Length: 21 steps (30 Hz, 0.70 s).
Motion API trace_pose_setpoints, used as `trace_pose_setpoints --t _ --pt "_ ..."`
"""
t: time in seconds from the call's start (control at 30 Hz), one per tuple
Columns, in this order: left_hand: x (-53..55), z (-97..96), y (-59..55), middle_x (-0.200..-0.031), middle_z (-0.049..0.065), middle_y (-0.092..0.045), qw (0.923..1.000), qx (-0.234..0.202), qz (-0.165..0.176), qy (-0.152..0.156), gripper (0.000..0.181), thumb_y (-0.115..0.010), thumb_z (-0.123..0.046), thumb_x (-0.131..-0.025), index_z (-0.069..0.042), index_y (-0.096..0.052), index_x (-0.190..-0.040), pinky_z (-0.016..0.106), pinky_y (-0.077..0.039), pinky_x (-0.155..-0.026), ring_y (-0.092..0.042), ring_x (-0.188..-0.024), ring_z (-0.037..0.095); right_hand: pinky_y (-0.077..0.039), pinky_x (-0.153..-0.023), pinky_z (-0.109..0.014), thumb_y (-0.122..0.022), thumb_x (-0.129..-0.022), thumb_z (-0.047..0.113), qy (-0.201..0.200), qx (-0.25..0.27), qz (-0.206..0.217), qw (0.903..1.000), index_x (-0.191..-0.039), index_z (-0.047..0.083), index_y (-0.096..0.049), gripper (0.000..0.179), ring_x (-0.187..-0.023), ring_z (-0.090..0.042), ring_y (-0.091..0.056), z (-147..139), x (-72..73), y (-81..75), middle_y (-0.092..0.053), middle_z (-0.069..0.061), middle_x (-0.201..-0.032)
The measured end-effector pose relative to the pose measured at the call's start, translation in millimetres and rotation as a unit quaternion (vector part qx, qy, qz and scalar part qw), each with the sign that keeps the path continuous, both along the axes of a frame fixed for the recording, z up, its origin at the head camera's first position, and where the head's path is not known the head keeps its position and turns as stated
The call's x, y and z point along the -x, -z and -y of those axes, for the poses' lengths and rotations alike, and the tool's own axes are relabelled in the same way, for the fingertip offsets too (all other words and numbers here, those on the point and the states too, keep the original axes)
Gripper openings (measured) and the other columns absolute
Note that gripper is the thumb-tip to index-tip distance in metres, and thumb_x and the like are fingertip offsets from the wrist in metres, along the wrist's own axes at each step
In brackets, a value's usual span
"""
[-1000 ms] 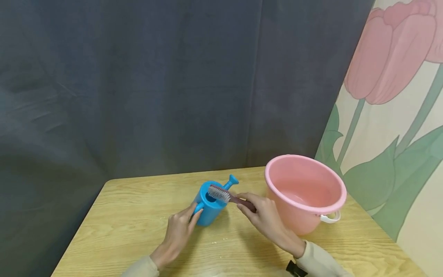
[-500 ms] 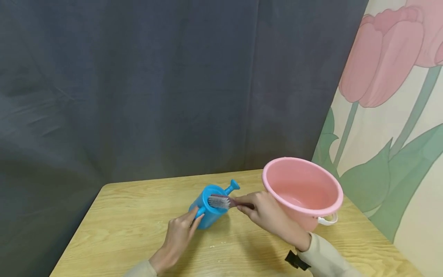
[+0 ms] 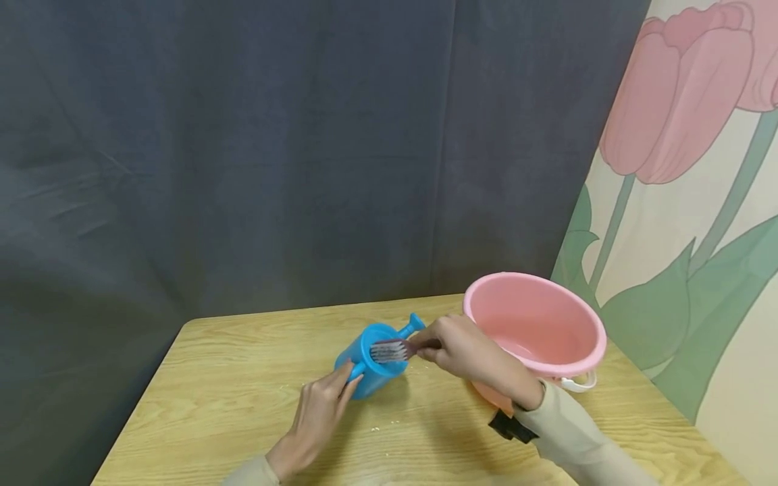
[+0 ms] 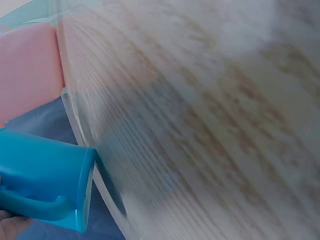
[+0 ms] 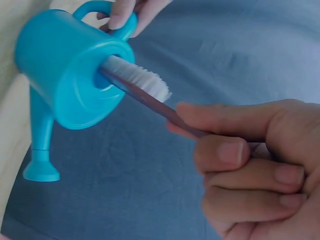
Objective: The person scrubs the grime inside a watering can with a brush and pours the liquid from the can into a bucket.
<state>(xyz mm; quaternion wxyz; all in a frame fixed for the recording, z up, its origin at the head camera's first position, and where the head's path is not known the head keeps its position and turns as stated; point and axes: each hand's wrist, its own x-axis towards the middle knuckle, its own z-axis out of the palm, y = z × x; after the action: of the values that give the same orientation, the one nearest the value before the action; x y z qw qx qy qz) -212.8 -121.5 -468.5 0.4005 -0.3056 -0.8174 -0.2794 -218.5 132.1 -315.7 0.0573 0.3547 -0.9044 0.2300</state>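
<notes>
My left hand (image 3: 320,412) grips the handle of a blue watering can (image 3: 358,385), which leans on the wooden table with its top opening facing me and its spout to the right. In the right wrist view, the can (image 5: 55,55) shows its round opening and flared spout head. My right hand (image 3: 462,347) pinches the dark red handle of a brush (image 5: 160,107) between thumb and curled fingers. The white bristles (image 5: 142,80) reach partly into the can's opening; the brush's far tip is hidden inside. In the left wrist view only the can's lower body (image 4: 45,160) and handle show.
A pink bucket (image 3: 535,290) with a white handle (image 3: 579,383) stands on the table (image 3: 243,378) at the right, behind my right forearm. Small whitish specks (image 3: 375,428) lie on the tabletop. A dark curtain (image 3: 304,148) hangs behind, and a tulip mural covers the right wall.
The brush has moved from above the opening to partly inside the can, and my right wrist has risen. The can is still held by the left hand, almost in place.
</notes>
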Motion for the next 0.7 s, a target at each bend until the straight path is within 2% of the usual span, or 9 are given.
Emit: trace_pose_setpoints --t 0.2,0.47,0.7 --pt "0.6 -2.0 -1.5 -0.107 0.028 -0.068 0.9998 -0.001 0.009 0.016 0.027 -0.079 -0.001 -0.081 0.005 -0.072 -0.107 0.034 -0.058 -0.064 -0.071 -0.086 0.033 -0.045 -0.053 -0.020 -0.075 -0.083 -0.003 -0.011 -0.015 0.011 0.9998 -0.097 0.008 -0.080 0.018 -0.069 -0.002 -0.058 -1 -0.3 -7.9 -0.075 0.003 -0.088" --pt "-0.2 1.2 -4.1 -0.105 0.028 -0.068 0.9997 -0.002 0.020 0.017 0.032 -0.079 -0.001 -0.080 0.009 -0.070 -0.110 0.036 -0.058 -0.062 -0.070 -0.087 0.034 -0.044 -0.053 -0.021 -0.076 -0.084 0.001 -0.008 -0.032 0.018 0.9993 -0.096 0.010 -0.080 0.016 -0.067 -0.003 -0.055 4 2.6 -9.7 -0.075 0.004 -0.087" --pt "-1.2 1.6 -5.5 -0.105 0.027 -0.069 0.9987 -0.008 0.050 0.011 0.033 -0.078 -0.001 -0.082 0.009 -0.069 -0.112 0.027 -0.057 -0.056 -0.073 -0.078 0.028 -0.039 -0.050 -0.020 -0.077 -0.085 0.005 -0.002 -0.046 0.040 0.9981 -0.097 0.010 -0.080 0.013 -0.060 -0.001 -0.050 5 9.7 -14.4 -0.075 0.004 -0.085"
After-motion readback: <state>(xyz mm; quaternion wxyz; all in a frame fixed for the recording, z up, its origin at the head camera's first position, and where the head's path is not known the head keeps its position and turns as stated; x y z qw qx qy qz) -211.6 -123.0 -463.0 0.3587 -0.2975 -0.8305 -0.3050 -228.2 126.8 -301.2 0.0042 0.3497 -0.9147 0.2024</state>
